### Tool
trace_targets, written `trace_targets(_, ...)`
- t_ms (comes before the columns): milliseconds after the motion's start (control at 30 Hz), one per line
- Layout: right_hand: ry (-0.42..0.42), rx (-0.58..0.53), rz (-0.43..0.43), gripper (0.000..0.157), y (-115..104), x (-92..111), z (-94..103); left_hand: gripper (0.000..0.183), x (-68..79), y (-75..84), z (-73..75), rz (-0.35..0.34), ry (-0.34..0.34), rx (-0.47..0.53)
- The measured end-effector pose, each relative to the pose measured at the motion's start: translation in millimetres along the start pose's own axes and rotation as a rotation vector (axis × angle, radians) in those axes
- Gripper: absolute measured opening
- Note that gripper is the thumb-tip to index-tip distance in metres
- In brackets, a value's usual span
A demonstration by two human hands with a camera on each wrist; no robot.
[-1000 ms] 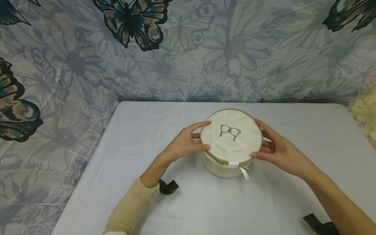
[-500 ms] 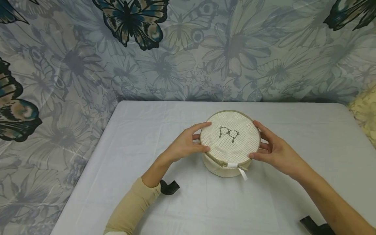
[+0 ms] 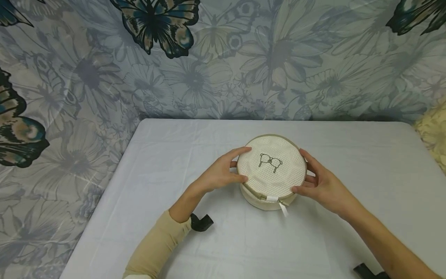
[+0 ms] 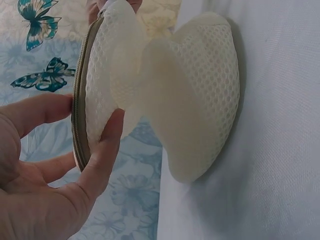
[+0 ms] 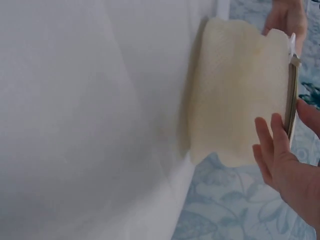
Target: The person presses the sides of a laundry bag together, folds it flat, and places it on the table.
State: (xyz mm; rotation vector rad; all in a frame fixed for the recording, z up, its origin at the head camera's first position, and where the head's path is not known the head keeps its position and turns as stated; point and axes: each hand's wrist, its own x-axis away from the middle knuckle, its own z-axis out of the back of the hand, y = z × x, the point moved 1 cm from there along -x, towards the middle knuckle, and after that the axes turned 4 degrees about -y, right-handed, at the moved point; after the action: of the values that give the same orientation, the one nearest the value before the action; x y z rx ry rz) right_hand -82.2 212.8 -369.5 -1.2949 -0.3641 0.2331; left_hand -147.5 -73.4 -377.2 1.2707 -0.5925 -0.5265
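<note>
The mesh bag [image 3: 271, 177] is cream with a black glasses outline [image 3: 270, 160], the table [image 3: 271, 244] white, the backdrop [image 3: 237, 69] beyond its far edge blue-grey with flowers [image 3: 88, 73] and butterflies [image 3: 156, 23].

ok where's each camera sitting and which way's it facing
Head: worn on head, facing forward and down at the bag; left hand, right hand, forearms show.
Left wrist: on that wrist, facing the bag; left hand lower left, right hand top.
Right wrist: on that wrist, facing the bag; right hand lower right, left hand top.
The wrist views share the bag and table.
</note>
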Motion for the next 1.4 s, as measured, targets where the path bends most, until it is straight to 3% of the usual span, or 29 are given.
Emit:
trace_targets(367, 0.015, 0.023, -0.015, 0.109, 9, 1, -7.5, 0.085, -4.7, -6.7, -1.5, 0.026, -0.002, -0.119)
trace_targets(733, 0.024, 0.062, -0.046, 0.110, 18, 0, -11.3, 0.086, -6.8, -14.6, -6.3, 0.072, 0.012, -0.120)
trace_targets(967, 0.029, 0.103, -0.056, 0.110, 20, 0, -11.8, 0.086, -6.9, -16.8, -8.2, 0.090, 0.028, -0.205)
trace_targets(1200, 0.059, 0.278, -0.063, 0.108, 21, 2, -12.2, 0.087, -7.2, -16.5, -9.7, 0.063, 0.044, -0.317)
trace_targets(1400, 0.098, 0.476, 0.003, 0.107, 23, 3, -12.6, 0.086, -5.7, -16.5, -11.1, 0.063, 0.037, -0.332)
